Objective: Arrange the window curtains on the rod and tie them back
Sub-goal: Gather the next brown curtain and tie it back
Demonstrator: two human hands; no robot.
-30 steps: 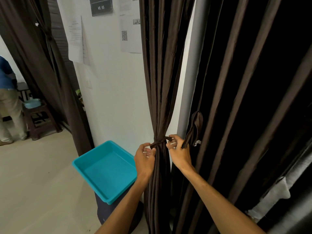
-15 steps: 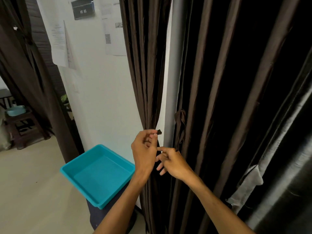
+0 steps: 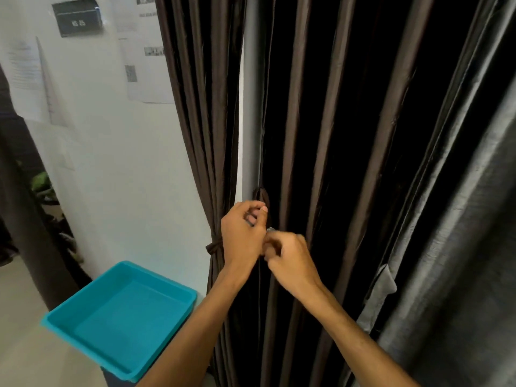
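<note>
A dark brown curtain point(image 3: 201, 113) hangs gathered against the white wall, cinched by a brown tieback point(image 3: 213, 248). My left hand point(image 3: 241, 236) sits just right of the cinch, fingers curled round the tieback's end. My right hand point(image 3: 291, 256) meets it from the right, blurred, with its fingers curled at the same end beside a small shiny hook point(image 3: 270, 229). A second brown loop point(image 3: 262, 195) hangs just above my hands at the edge of a wider dark curtain point(image 3: 335, 135). The rod is out of view.
A teal plastic tub point(image 3: 83, 317) sits on a dark bin at lower left, close to my left forearm. Papers and a dark sign point(image 3: 76, 19) are on the wall. Grey shiny fabric point(image 3: 460, 247) hangs at the right.
The view has swung right and closer. The tieback now wraps the left curtain tightly. Both hands have moved right of the bunch and come together by the hook.
</note>
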